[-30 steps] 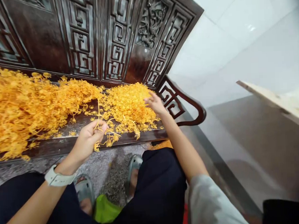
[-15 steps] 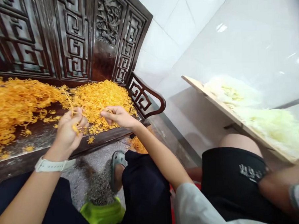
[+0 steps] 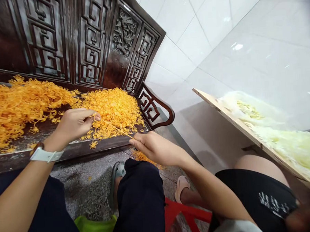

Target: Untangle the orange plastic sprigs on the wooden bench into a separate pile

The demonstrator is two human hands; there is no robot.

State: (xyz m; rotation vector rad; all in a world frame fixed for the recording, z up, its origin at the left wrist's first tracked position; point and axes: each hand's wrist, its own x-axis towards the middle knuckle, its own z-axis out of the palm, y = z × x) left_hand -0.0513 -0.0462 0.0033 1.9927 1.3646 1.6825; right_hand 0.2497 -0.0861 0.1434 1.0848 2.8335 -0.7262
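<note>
A thin orange stem (image 3: 115, 127) stretches between my two hands, above the bench seat. My left hand (image 3: 77, 123) pinches its left end between thumb and fingers. At the right end, lower down, my right hand (image 3: 155, 146) is closed on it. Behind the stem lies a heap of small orange plastic-looking flower pieces (image 3: 115, 104). Another, larger orange pile (image 3: 28, 101) of stringy pieces spreads over the seat at the left. One loose orange piece (image 3: 94, 144) rests near the seat's front edge.
The dark carved bench (image 3: 117, 66) has an armrest (image 3: 156, 107) at its right end. A wooden board (image 3: 221, 109) with pale yellow-green pieces is at the right, near another person's knee. A red stool (image 3: 179, 210) and green object (image 3: 95, 228) are below.
My hands have moved apart, the right one down and to the right, and the stem between them is now drawn straight. The camera view has shifted slightly.
</note>
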